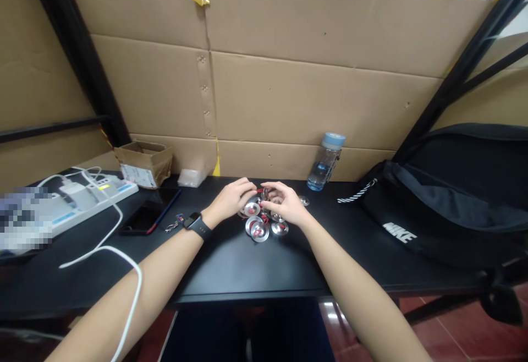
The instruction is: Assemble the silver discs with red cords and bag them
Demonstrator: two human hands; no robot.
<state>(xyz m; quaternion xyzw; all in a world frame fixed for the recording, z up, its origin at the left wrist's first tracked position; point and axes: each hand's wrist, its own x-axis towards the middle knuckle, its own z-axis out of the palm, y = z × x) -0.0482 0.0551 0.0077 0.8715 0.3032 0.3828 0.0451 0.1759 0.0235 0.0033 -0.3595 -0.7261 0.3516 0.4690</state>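
Note:
A pile of small silver finger cymbals with red cords lies on the black table in front of me. My left hand, with a dark watch on its wrist, curls its fingers at the pile's left side, closed on a cymbal that tilts towards me. From the right, my right hand has its thumb and fingers bent around another cymbal at the back of the pile. The fingers partly hide both held pieces. One more cymbal shows behind my right hand.
A water bottle stands at the back, left of a black backpack. On the left are a phone, an opened cardboard box, power strips and a white cable crossing my left forearm. Cardboard panels wall the back.

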